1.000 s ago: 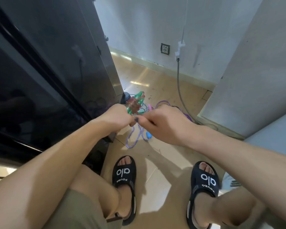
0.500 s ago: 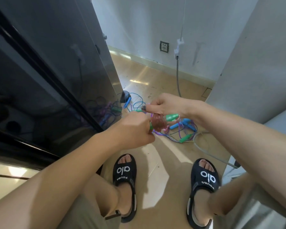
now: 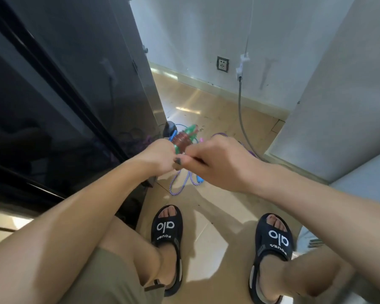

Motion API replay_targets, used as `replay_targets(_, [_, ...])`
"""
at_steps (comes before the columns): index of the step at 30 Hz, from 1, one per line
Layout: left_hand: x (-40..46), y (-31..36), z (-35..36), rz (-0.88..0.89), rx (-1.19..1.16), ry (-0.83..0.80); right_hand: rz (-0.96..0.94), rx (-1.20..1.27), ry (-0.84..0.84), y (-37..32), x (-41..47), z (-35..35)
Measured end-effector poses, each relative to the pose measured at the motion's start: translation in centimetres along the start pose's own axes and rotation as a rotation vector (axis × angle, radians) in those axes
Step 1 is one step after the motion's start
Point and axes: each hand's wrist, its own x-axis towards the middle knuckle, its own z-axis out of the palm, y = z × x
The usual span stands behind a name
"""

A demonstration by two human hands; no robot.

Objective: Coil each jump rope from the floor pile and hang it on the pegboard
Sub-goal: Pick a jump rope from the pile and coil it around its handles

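Half a second ago the right hand (image 3: 219,163) was lifted above and beyond the left hand (image 3: 157,157); now it has swung back level with it, knuckles almost touching, its fingers pinched on what looks like the free end of the cord. The left hand is curled round the green-handled jump rope (image 3: 183,140), whose reddish coils stand just above and beyond its knuckles. That reads as another turn laid on, so the coiling seems nearly done; hanging is not yet begun, and no pegboard is in view. Below and beyond both hands, the floor pile (image 3: 184,181) shows one purple-and-white rope loop and one blue handle clearly, with more purple cord past the right hand; the full count is hidden. Two hands, two sandals (image 3: 166,229), one wall socket (image 3: 222,64).
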Motion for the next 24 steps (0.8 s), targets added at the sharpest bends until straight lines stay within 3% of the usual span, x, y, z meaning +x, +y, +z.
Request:
replay_targets(6, [-2.6,3.9,2.7,0.376,0.474,-0.025,0.13,-0.1,-0.004,2.2,2.9,-2.7])
replay_targets(10, [-2.7,3.8,2.0,0.444,0.512,0.017,0.281,0.173,-0.132,5.5,2.7,-2.2])
replay_targets(16, [-3.1,3.3,1.0,0.318,-0.16,-0.075,0.489,0.498,-0.257,7.3,1.7,0.4])
replay_targets(24, [-2.2,2.7,0.3,0.243,-0.837,-0.419,0.457,0.335,-0.097,6.1,0.9,-0.8])
